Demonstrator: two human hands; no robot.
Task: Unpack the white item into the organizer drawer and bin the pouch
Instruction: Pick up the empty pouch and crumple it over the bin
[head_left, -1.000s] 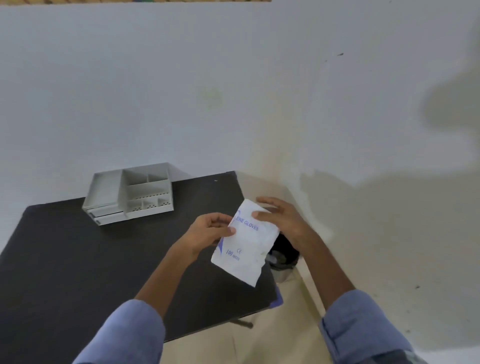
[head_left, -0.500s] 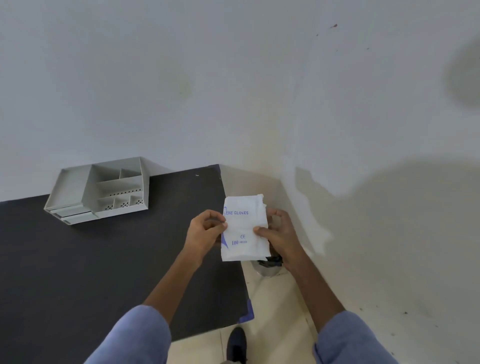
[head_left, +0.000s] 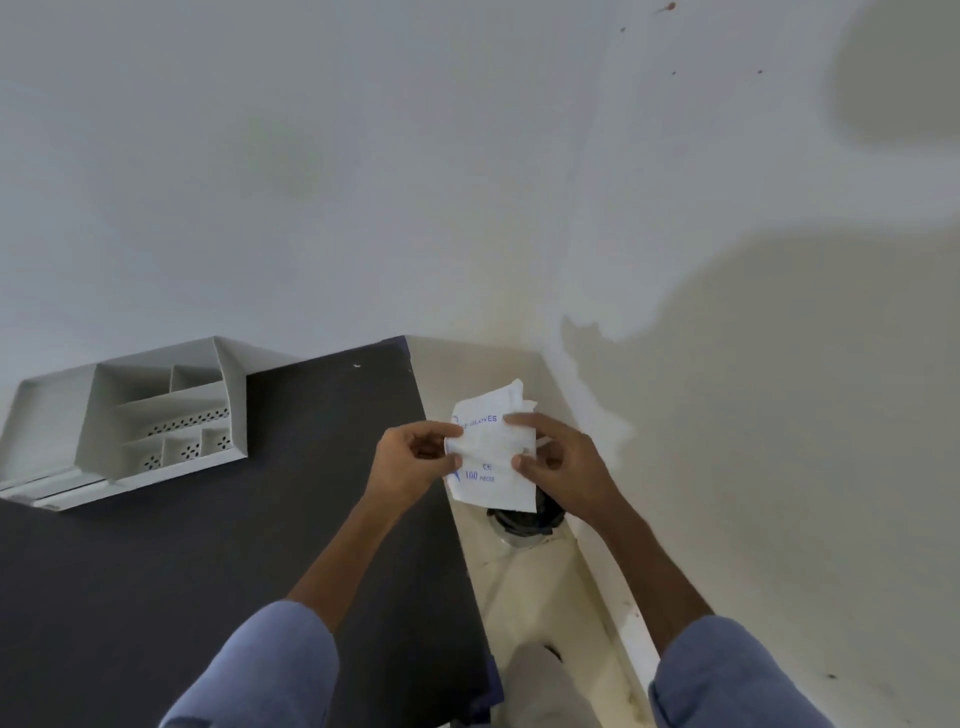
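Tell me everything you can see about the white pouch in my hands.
The pouch is a flat, white, rectangular packet that looks like thin plastic or paper, with blue print reading "GLOVES", "CE" and "100 pieces". It is held upright in the air beyond the table's right edge, above a dark bin on the floor. The left hand pinches its left edge, the right hand its right. Its top edge looks ragged.

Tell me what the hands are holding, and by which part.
Both hold the white pouch: the left hand pinches its left edge, the right hand grips its right edge.
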